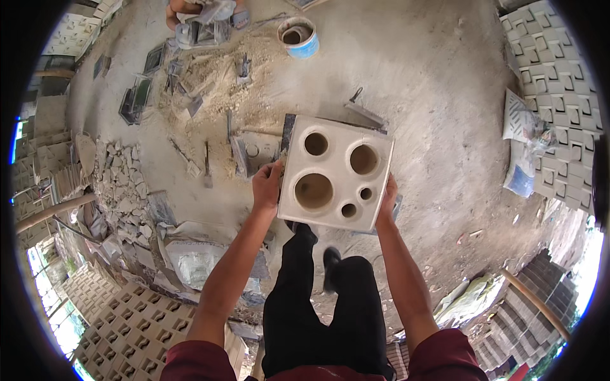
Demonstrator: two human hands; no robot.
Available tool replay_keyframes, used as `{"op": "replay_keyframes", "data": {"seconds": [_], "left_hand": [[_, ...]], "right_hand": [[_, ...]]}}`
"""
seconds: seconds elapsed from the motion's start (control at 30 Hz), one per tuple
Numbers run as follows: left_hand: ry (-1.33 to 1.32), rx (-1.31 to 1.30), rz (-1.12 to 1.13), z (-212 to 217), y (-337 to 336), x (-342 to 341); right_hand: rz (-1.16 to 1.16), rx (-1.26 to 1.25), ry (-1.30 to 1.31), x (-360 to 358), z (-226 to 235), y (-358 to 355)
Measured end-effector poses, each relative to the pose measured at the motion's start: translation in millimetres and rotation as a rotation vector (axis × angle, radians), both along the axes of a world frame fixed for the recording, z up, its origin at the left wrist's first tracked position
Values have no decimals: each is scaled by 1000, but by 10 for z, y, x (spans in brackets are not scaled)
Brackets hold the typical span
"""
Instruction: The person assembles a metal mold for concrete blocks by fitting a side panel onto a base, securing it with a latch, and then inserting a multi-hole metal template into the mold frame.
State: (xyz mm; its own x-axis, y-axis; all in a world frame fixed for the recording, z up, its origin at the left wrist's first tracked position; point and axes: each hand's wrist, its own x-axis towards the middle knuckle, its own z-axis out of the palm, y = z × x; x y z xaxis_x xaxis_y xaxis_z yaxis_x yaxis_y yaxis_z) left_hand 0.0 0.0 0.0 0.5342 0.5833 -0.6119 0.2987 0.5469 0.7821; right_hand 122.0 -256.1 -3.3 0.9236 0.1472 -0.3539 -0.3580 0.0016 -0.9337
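The square grey block (pixel 337 171) is in the middle of the frame, its five round holes facing the camera. The left hand (pixel 267 187) holds its left edge and the right hand (pixel 387 197) its right edge, so the grip is spread as wide as the block. The fingers underneath are mostly hidden; I cannot tell how far they reach.

To hold it well, keep both hands level and press evenly from the sides, thumbs clear of the hole rims, since the edges look likely to chip. A dark strip (pixel 287 130) shows along the upper-left edge; whether it supports the block is unclear. Footing matters too: the block hides some of the floor, a shallow frame (pixel 239 157) lies near the left hand, and a flat tool (pixel 368 116) lies just above the block in the frame.
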Motion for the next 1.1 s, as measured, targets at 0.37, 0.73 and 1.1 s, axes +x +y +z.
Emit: {"op": "replay_keyframes", "data": {"seconds": [0.37,0.73,1.1], "left_hand": [[104,151,-5,1019,-551,1386],[-128,-22,308,775,-1911,3287],[24,-114,416,717,-2356,4898]], "right_hand": [[82,-173,-58,1656,989,-389],[396,-305,-233,4218,972,-1233],[408,-172,-210,5772,943,-1587]]}}
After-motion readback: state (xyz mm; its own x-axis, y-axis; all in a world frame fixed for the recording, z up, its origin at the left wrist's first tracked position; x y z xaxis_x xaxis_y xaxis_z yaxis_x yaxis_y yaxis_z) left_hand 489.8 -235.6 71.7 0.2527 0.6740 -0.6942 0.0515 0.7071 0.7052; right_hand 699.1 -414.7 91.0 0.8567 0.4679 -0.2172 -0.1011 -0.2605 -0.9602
